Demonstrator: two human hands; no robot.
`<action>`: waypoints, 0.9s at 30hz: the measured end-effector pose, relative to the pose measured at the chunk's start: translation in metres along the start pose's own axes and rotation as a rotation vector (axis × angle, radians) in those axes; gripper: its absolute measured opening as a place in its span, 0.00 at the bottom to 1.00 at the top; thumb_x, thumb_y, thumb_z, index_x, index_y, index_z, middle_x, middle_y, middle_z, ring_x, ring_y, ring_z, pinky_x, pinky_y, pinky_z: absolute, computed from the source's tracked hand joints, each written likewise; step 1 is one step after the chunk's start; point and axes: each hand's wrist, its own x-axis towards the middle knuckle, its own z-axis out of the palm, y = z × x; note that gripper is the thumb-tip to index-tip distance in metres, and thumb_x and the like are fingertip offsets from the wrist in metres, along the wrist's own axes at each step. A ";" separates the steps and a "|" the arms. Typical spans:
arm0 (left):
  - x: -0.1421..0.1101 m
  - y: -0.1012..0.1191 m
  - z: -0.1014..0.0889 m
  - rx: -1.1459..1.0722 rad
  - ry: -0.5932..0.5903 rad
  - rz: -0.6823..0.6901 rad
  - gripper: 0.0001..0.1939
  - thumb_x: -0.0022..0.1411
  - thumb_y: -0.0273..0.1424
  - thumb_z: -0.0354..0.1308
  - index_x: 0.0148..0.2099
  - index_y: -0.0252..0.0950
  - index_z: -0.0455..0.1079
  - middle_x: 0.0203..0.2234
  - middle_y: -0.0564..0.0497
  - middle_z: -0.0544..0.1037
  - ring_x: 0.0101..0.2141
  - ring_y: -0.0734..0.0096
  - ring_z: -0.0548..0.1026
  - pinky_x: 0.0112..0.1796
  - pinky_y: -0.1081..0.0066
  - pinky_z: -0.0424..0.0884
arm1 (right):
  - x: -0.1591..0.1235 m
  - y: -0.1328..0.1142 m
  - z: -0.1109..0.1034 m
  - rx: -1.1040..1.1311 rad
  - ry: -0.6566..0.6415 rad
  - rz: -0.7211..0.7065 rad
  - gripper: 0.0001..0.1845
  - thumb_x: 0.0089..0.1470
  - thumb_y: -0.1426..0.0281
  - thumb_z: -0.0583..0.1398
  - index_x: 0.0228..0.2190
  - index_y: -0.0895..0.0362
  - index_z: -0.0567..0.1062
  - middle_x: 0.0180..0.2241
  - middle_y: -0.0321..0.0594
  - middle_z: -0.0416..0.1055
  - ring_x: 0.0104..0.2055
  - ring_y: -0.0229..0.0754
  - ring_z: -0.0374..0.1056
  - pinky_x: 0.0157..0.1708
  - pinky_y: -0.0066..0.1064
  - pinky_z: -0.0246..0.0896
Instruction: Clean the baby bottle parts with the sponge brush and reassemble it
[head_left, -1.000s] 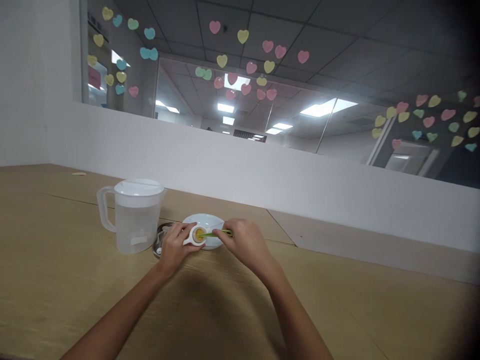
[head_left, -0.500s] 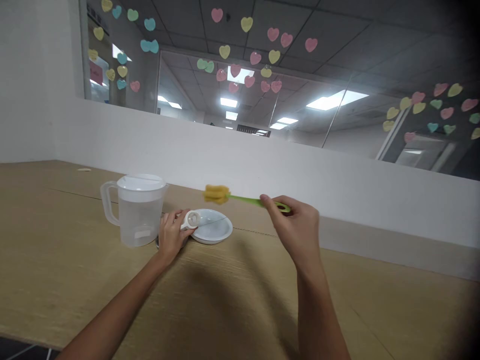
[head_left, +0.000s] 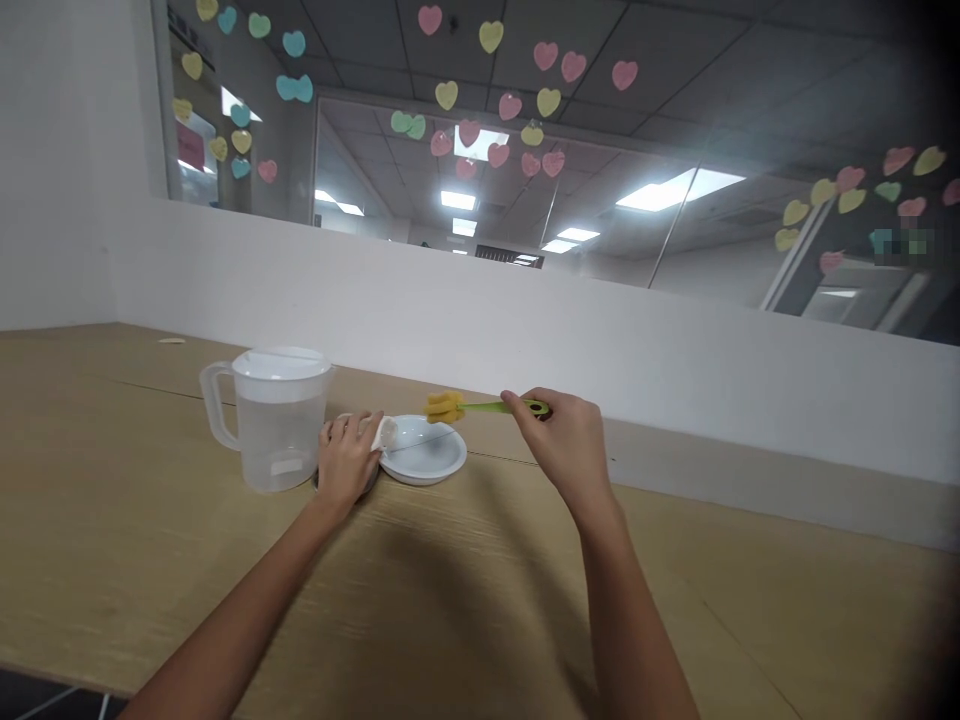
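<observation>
My right hand [head_left: 561,445] pinches the green handle of a small brush [head_left: 487,407] whose yellow sponge head [head_left: 444,406] hovers over the far rim of a white bowl [head_left: 424,457]. My left hand [head_left: 346,458] is wrapped round a small white cup [head_left: 382,432], tipped on its side at the bowl's left edge. Most of the cup is hidden by my fingers. Both forearms reach in over the wooden table [head_left: 465,600].
A translucent plastic jug [head_left: 271,416] with a white lid and a handle on its left stands just left of my left hand. A low white partition wall [head_left: 525,330] runs behind the table, with glass above it covered in coloured heart stickers.
My right hand pulled the sponge brush out of the cup, lifted it to the right, then lowered it toward the bowl. My left hand tipped the cup further over.
</observation>
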 end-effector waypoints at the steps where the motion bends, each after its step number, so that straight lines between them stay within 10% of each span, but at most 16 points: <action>1: 0.001 0.001 -0.001 -0.027 0.012 -0.059 0.21 0.55 0.36 0.56 0.52 0.40 0.66 0.44 0.42 0.72 0.43 0.52 0.67 0.44 0.55 0.57 | 0.001 0.001 0.001 -0.033 0.003 0.016 0.23 0.53 0.55 0.51 0.24 0.57 0.76 0.17 0.38 0.67 0.21 0.35 0.58 0.24 0.26 0.47; 6: 0.001 0.007 -0.007 -0.203 0.071 -0.203 0.31 0.52 0.50 0.55 0.52 0.35 0.63 0.36 0.44 0.75 0.37 0.59 0.69 0.41 0.60 0.59 | 0.011 0.015 0.012 -0.259 -0.059 0.122 0.21 0.54 0.57 0.50 0.30 0.57 0.78 0.26 0.45 0.73 0.28 0.41 0.65 0.24 0.27 0.47; 17: -0.030 0.051 -0.004 -0.506 -0.170 0.401 0.35 0.50 0.50 0.57 0.54 0.33 0.61 0.36 0.43 0.74 0.36 0.63 0.70 0.39 0.65 0.64 | 0.026 0.052 0.059 -0.473 -0.325 0.188 0.17 0.54 0.63 0.52 0.34 0.60 0.76 0.35 0.51 0.73 0.37 0.45 0.70 0.30 0.29 0.56; 27: -0.041 0.053 0.010 -0.641 -0.351 0.130 0.35 0.52 0.47 0.56 0.58 0.35 0.55 0.48 0.43 0.70 0.45 0.62 0.69 0.44 0.65 0.67 | 0.025 0.061 0.085 -0.488 -0.339 0.118 0.16 0.54 0.65 0.53 0.34 0.63 0.75 0.35 0.52 0.73 0.39 0.46 0.70 0.31 0.29 0.56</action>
